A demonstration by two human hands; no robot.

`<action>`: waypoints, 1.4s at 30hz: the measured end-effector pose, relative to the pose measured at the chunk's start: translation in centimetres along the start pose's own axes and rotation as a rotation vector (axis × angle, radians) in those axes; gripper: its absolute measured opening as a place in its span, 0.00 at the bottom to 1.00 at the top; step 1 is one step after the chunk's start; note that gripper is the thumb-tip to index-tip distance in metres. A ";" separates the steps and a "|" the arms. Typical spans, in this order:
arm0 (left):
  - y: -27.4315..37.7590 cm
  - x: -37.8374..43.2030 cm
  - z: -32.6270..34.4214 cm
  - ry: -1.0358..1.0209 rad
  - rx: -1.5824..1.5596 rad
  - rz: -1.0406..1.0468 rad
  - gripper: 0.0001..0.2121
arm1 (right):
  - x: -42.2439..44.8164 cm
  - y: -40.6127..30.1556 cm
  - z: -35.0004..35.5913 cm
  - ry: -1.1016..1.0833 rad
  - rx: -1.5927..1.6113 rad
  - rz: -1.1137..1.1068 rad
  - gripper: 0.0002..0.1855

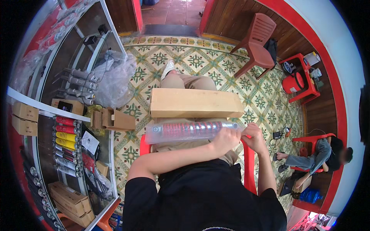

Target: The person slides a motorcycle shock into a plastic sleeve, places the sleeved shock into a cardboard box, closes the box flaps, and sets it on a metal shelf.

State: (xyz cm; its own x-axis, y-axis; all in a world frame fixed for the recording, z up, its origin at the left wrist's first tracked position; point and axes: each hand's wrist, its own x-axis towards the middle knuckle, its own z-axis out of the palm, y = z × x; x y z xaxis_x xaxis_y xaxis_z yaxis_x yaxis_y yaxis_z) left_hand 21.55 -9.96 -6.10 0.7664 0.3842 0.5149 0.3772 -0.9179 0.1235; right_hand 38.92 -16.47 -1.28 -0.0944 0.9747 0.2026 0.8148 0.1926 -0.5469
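Note:
A shock absorber with a red coil spring (pixel 190 128) lies across the lap inside a clear plastic sleeve (pixel 151 138). My left hand (pixel 227 141) or right hand cannot be mixed up here: the arm from the left side is my right arm. My right hand (pixel 227 141) grips the sleeve near its right end, beside the absorber's eyelet. My left hand (pixel 254 138) pinches the sleeve's end just to the right, its fingers closed. Beyond the absorber, a long closed cardboard box (pixel 196 102) rests across the thighs.
Glass shelving (pixel 112 156) at left holds coil-spring shock absorbers (pixel 68 135) and cardboard boxes (pixel 69 199). An open carton (pixel 122 119) juts from it. A brown plastic chair (pixel 255 49) stands at upper right. Another person (pixel 321 153) sits at far right.

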 end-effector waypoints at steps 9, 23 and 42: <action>-9.2 -6.4 -7.2 -0.064 -0.164 0.028 0.05 | 0.5 -0.1 0.2 0.041 0.002 -0.006 0.07; -17.1 -14.5 -20.8 -0.340 -0.043 -0.361 0.14 | 0.5 0.4 0.1 0.036 0.035 0.017 0.07; -12.4 -9.8 -11.7 -0.196 -0.224 -0.213 0.02 | 3.8 -3.3 -1.2 -0.031 -0.036 -0.064 0.14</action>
State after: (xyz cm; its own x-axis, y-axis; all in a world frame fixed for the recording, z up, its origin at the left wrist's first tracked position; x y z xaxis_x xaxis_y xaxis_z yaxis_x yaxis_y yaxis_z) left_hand 3.27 -3.49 -2.77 0.7759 0.5613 0.2880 0.4328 -0.8057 0.4044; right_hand 36.55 -13.58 2.26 -0.1646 0.9636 0.2106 0.8265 0.2513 -0.5038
